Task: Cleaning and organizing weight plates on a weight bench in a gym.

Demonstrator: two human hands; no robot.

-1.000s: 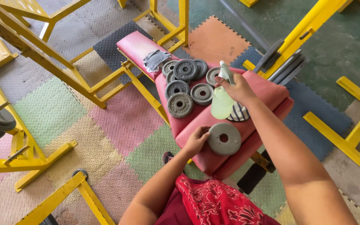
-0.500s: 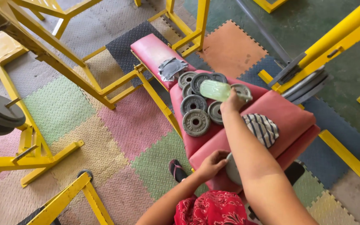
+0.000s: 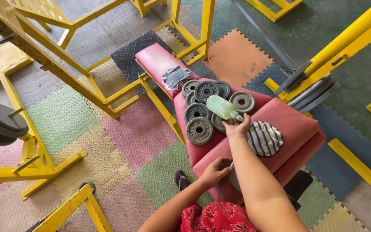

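A red padded bench [image 3: 290, 124] carries several grey weight plates [image 3: 199, 130] and a striped cloth [image 3: 264, 138]. My right hand [image 3: 238, 127] grips the neck of a pale green spray bottle [image 3: 220, 107], which lies tilted across the plates. My left hand [image 3: 214, 171] is at the bench's near end, closed on the edge of a grey weight plate [image 3: 233, 178]. That plate is mostly hidden behind my right forearm. Red patterned clothing [image 3: 215, 219] shows at the bottom.
Yellow steel frames [image 3: 86, 81] stand to the left, behind and to the right. Black plates [image 3: 1, 122] hang on a rack at the left, more plates [image 3: 312, 91] at the right. Coloured foam mats [image 3: 121, 133] cover the floor. A sandalled foot [image 3: 180, 178] is beside the bench.
My right hand tipped the spray bottle from upright down onto the plates. My left hand drew one plate along the bench to its near end, behind my forearm.
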